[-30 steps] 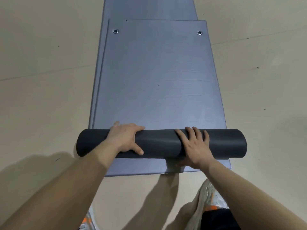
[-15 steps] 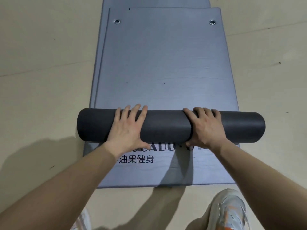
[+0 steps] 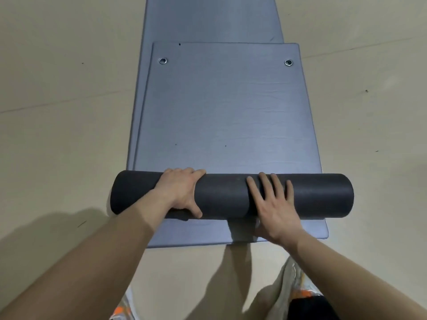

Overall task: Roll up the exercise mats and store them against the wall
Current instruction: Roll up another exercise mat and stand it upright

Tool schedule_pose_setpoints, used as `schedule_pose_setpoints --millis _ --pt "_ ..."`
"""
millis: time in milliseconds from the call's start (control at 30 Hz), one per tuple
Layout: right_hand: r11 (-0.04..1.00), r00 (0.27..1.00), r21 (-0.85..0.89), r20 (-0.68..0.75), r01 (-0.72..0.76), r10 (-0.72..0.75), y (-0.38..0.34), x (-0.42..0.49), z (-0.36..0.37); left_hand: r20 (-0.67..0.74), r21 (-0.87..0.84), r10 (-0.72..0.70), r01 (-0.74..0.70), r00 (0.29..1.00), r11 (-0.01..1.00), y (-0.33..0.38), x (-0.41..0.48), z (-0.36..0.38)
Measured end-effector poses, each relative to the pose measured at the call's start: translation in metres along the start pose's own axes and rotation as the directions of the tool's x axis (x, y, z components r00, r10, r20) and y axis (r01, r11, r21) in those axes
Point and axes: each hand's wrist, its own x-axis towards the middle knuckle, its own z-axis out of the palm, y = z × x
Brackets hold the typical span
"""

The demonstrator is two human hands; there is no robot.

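A grey exercise mat (image 3: 226,112) with two metal eyelets at its far end lies on top of a second grey mat (image 3: 208,17) that reaches farther away. The near part of the top mat is wound into a dark roll (image 3: 221,197) lying crosswise. My left hand (image 3: 182,190) grips the roll left of centre, fingers curled over its top and thumb on the near side. Flat on the roll right of centre, my right hand (image 3: 272,204) presses with straight, spread fingers.
Beige floor (image 3: 57,135) surrounds the mats on both sides. The near edge of the lower mat (image 3: 312,232) sticks out just behind the roll. My shoes and a trouser leg (image 3: 291,285) show at the bottom.
The unrolled stretch of the top mat has grown shorter. My left hand went from flat fingers to curling over the roll; my right hand flattened out. The printed text on the lower mat is out of sight.
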Motion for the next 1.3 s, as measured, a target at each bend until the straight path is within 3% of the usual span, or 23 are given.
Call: schedule_pose_setpoints --millis 100,233,300,400,500,667,867,1033,1100,1233,1300 --pt "0.998 0.998 0.019 -0.022 -0.060 0.060 -0.007 0.006 0.012 -0.132 0.012 -0.089 0.091 0.987 0.996 0.012 -0.017 0.015" --pt "0.998 1.000 0.066 0.006 -0.004 0.004 0.013 0.046 -0.023 -0.273 0.081 -0.192 0.221 0.943 0.972 0.020 -0.037 0.045" --pt "0.999 1.000 0.043 0.005 -0.021 0.021 0.017 0.058 -0.032 -0.309 0.037 -0.175 0.196 0.935 0.980 0.006 -0.015 0.034" --pt "0.994 0.978 0.009 -0.176 -0.113 0.113 0.017 0.062 -0.020 -0.297 -0.006 -0.123 0.127 0.947 0.992 -0.016 0.022 0.000" --pt "0.997 0.977 -0.002 -0.198 -0.080 0.078 0.029 0.079 -0.023 -0.275 0.023 -0.045 0.053 0.960 0.998 -0.028 0.037 -0.015" --pt "1.000 0.999 -0.009 -0.050 -0.021 0.020 0.038 0.091 -0.055 -0.226 -0.014 -0.056 0.055 0.972 0.998 -0.026 0.041 -0.034" --pt "0.998 0.982 0.028 0.179 0.060 -0.064 0.019 0.035 -0.056 0.066 -0.158 -0.093 0.102 0.993 0.982 -0.003 -0.021 -0.003" --pt "0.995 0.970 0.089 0.235 0.048 -0.068 0.015 0.031 -0.065 -0.260 0.028 -0.181 0.194 0.949 0.981 0.031 -0.069 0.041" --pt "0.996 0.979 0.091 0.199 0.027 -0.045 0.011 0.029 -0.064 -0.285 0.048 -0.150 0.171 0.947 0.984 0.037 -0.072 0.055" --pt "0.996 0.990 0.036 -0.111 -0.083 0.087 -0.008 -0.002 -0.022 -0.188 -0.049 -0.097 0.090 0.977 0.995 0.004 -0.035 0.022" --pt "0.996 0.991 0.036 -0.101 -0.082 0.085 -0.007 0.005 -0.013 -0.211 -0.065 -0.057 0.044 0.976 0.997 -0.005 -0.020 0.008"
